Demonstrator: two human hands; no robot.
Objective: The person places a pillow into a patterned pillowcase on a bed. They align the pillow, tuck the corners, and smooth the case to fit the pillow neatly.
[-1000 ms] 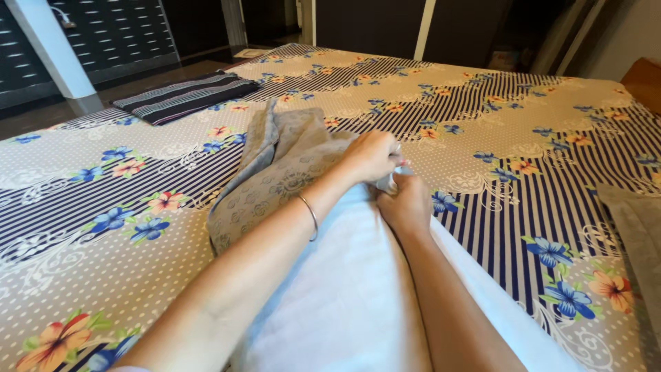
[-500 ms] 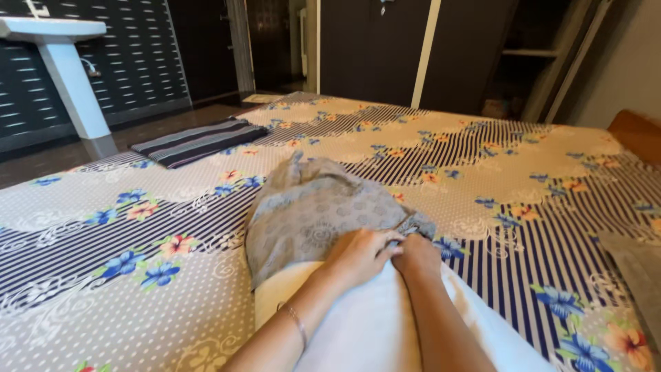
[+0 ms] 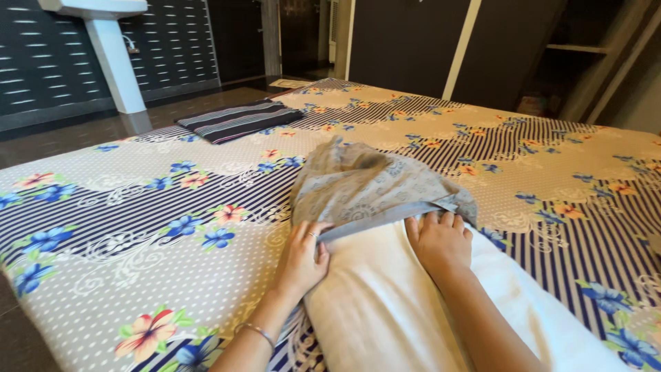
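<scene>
Observed at the bed (image 3: 124, 289), which carries a floral and striped bedsheet: a white pillow (image 3: 385, 303) lies lengthwise toward the person, its far end inside a grey patterned pillowcase (image 3: 358, 186); the case's open hem (image 3: 392, 212) crosses the pillow just ahead of both hands. Left hand (image 3: 303, 256): fingers closed, pinching the hem at the pillow's left edge; a thin bangle (image 3: 258, 333) sits on that wrist. Right hand (image 3: 441, 241): laid flat on the pillow, fingertips at or tucked just under the hem; whether it actually clamps the cloth cannot be told. The hands are apart, one at each side of the pillow.

Progress, as judged: only the far end is covered; the loose remainder of the case lies bunched beyond the hands; most of the white pillow, on the near side of the hands, is bare and remains to be sheathed. Beyond the left hand, well apart, a folded dark striped cloth (image 3: 237, 118) lies on the bed.
</scene>
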